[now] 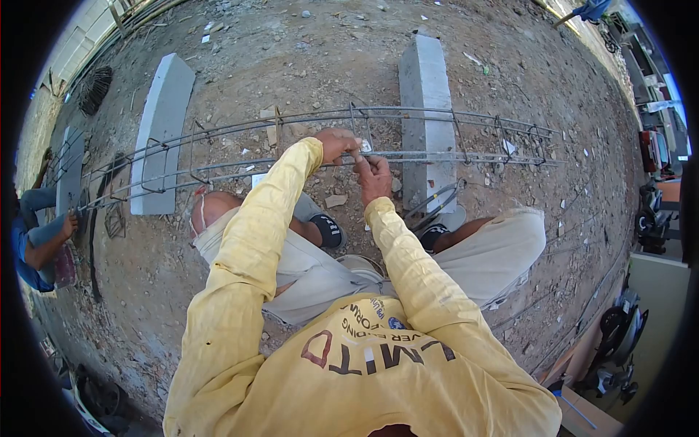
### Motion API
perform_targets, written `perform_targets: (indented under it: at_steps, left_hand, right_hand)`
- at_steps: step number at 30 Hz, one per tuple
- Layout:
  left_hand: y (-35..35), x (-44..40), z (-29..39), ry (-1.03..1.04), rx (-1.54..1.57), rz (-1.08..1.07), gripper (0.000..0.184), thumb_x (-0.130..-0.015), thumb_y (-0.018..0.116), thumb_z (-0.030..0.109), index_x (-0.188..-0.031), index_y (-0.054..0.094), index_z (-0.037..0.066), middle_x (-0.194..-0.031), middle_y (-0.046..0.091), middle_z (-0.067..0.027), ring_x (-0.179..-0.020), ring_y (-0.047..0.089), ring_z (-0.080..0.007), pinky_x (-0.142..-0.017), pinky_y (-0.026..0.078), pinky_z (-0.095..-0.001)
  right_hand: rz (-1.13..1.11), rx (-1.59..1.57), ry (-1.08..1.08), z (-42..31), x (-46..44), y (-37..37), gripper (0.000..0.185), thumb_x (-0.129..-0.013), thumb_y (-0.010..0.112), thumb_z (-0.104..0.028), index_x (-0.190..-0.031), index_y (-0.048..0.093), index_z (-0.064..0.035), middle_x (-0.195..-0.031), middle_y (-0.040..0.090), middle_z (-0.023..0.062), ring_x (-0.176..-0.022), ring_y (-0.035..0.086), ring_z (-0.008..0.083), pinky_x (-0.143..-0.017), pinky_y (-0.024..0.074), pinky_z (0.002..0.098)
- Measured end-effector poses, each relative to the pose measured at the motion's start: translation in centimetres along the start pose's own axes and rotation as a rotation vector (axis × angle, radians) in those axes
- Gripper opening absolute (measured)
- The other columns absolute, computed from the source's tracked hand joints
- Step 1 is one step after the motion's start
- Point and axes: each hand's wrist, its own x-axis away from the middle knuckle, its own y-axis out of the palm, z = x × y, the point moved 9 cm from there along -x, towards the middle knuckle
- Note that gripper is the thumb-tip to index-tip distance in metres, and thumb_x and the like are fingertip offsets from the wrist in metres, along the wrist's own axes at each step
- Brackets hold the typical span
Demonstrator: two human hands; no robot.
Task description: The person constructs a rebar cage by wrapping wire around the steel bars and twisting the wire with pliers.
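A long rebar cage (298, 119), made of thin steel bars with square stirrups, stretches across in front of me. My left hand (336, 144) is over the bars with its fingers bent and closed, at a stirrup (368, 130). Just right of it and nearer to me, my right hand (374, 178) pinches at the lower bars (415, 155) by the same stirrup. The fingertips of both hands nearly meet there. Whatever small thing they grip is hidden by the fingers.
Two grey concrete blocks, one on the left (162, 124) and one on the right (428, 87), lie under the cage. At far left a co-worker (40, 237) has a hand near the cage's end. A cable-like bundle (437, 200) lies beside my foot. Stony dirt surrounds me.
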Motion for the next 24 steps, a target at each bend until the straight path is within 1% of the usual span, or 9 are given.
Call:
perform_targets:
  at_steps: [3, 6, 9, 12, 15, 18, 21, 24]
  left_hand:
    - [0.4, 0.3, -0.5, -0.087, -0.033, -0.041, 0.034, -0.089, 0.055, 0.037, -0.092, 0.069, 0.005, -0.096, 0.066, -0.0061, -0.081, 0.059, -0.0215, -0.069, 0.050, -0.0361]
    - [1.5, 0.3, -0.2, -0.012, -0.311, -0.148, 0.032, -0.086, 0.056, 0.035, -0.087, 0.071, 0.007, -0.092, 0.067, -0.0091, -0.082, 0.060, -0.0231, -0.074, 0.048, -0.0371]
    - [2.0, 0.6, 0.2, 0.043, -0.463, -0.185, 0.029, -0.082, 0.057, 0.033, -0.083, 0.072, 0.008, -0.088, 0.067, -0.0131, -0.084, 0.061, -0.0252, -0.076, 0.047, -0.0376]
    - [2.5, -0.2, -0.9, 0.026, -0.704, -0.277, 0.030, -0.076, 0.060, 0.033, -0.085, 0.072, 0.008, -0.093, 0.068, -0.0130, -0.085, 0.062, -0.0280, -0.076, 0.047, -0.0410]
    - [2.0, -0.1, -2.4, -0.240, -0.716, -0.269, 0.033, -0.072, 0.063, 0.034, -0.092, 0.072, 0.008, -0.101, 0.068, -0.0141, -0.089, 0.064, -0.0293, -0.080, 0.048, -0.0432]
    - [0.8, 1.1, -2.5, -0.436, -0.783, -0.172, 0.038, -0.072, 0.066, 0.035, -0.099, 0.071, 0.010, -0.105, 0.068, -0.0145, -0.093, 0.065, -0.0300, -0.083, 0.049, -0.0431]
    - [0.7, 1.3, -1.8, -0.426, -0.852, -0.167, 0.040, -0.074, 0.067, 0.037, -0.105, 0.071, 0.012, -0.105, 0.068, -0.0148, -0.096, 0.064, -0.0300, -0.085, 0.049, -0.0418]
    - [0.7, 0.0, -3.5, -0.299, -0.793, -0.155, 0.038, -0.074, 0.069, 0.038, -0.103, 0.071, 0.012, -0.100, 0.069, -0.0133, -0.092, 0.065, -0.0290, -0.081, 0.049, -0.0409]
  right_hand:
    - [0.049, 0.033, -0.087, -0.1, 0.5, -0.1, 0.034, -0.086, 0.070, -0.025, -0.101, 0.056, 0.0019, -0.081, 0.065, 0.0057, -0.072, 0.058, 0.0107, -0.063, 0.0448, 0.0258]
    - [0.142, 0.262, -0.130, -0.1, 1.2, -0.8, 0.035, -0.087, 0.067, -0.026, -0.105, 0.061, 0.0026, -0.080, 0.066, 0.0063, -0.074, 0.059, 0.0110, -0.067, 0.0474, 0.0261]
    - [0.142, 0.432, -0.062, -1.2, 1.8, -0.9, 0.033, -0.087, 0.065, -0.026, -0.105, 0.064, 0.0018, -0.082, 0.067, 0.0066, -0.074, 0.060, 0.0125, -0.070, 0.0483, 0.0281]
    - [0.152, 0.589, -0.087, -3.3, 2.7, -0.6, 0.034, -0.086, 0.065, -0.028, -0.104, 0.066, 0.0002, -0.083, 0.068, 0.0085, -0.074, 0.061, 0.0138, -0.070, 0.0484, 0.0291]
    - [0.178, 0.523, -0.165, -4.4, 3.4, -0.4, 0.028, -0.087, 0.062, -0.027, -0.095, 0.065, 0.0000, -0.073, 0.064, 0.0110, -0.066, 0.058, 0.0163, -0.064, 0.0463, 0.0337]
    - [0.102, 0.452, -0.107, -4.1, 3.3, -0.3, 0.029, -0.087, 0.063, -0.027, -0.098, 0.065, 0.0000, -0.071, 0.063, 0.0097, -0.064, 0.056, 0.0153, -0.064, 0.0461, 0.0327]
    - [0.076, 0.440, -0.142, -2.7, 2.2, -0.9, 0.030, -0.086, 0.064, -0.026, -0.101, 0.065, -0.0001, -0.069, 0.062, 0.0078, -0.063, 0.054, 0.0133, -0.062, 0.0459, 0.0307]
    - [0.061, 0.448, -0.136, -2.6, 2.1, -1.0, 0.034, -0.085, 0.066, -0.027, -0.103, 0.065, 0.0014, -0.070, 0.063, 0.0067, -0.063, 0.054, 0.0118, -0.063, 0.0460, 0.0296]
